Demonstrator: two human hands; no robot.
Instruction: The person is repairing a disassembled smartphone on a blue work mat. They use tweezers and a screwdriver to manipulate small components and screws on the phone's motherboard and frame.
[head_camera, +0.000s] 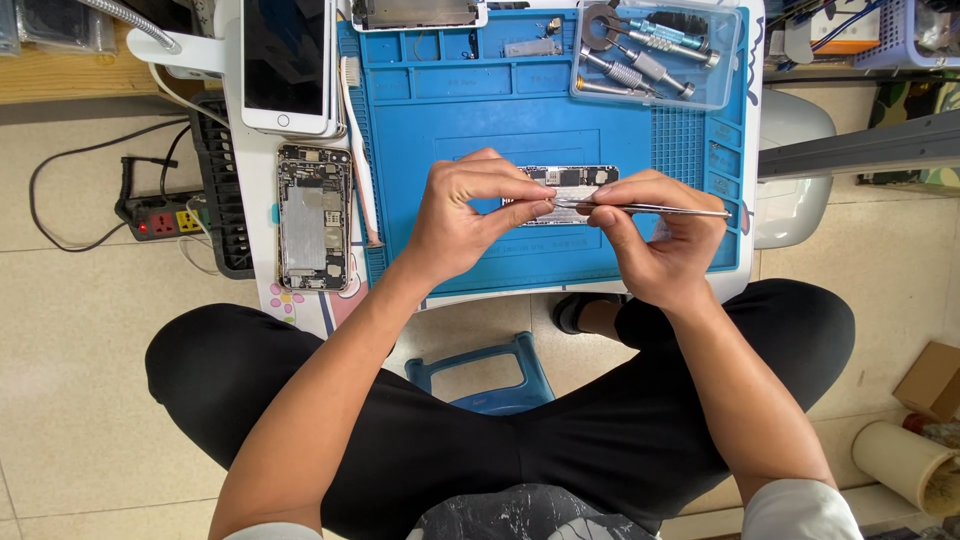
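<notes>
- Here we sit at a small white bench (240, 160) covered by a blue work mat (450, 110), and both hands meet over the middle of the mat.
- Our left hand (462, 215) is pinched on the near end of a narrow circuit board (568, 180), thumb and fingertips closed on its edge; this seems to steady the board, which rests on or just above the mat, while the other hand works.
- Our right hand (655, 235) grips slim metal tweezers (650, 208) like a pen, held nearly level, their tips pointing left and meeting the board right beside the left fingertips. The low angle probably lets the tips slide in flat against the board.
- An opened phone body (314, 217) lies on the bench just left of the mat, insides up, within reach but apart from the hands.
- A white phone (285, 62), screen up, lies beyond it, and a thin pale tool (358, 150) runs along the mat's left edge.
- A clear plastic box (655, 55) of screwdriver handles sits at the mat's far right corner, well away from the hands, likely so that tools stay together.
</notes>
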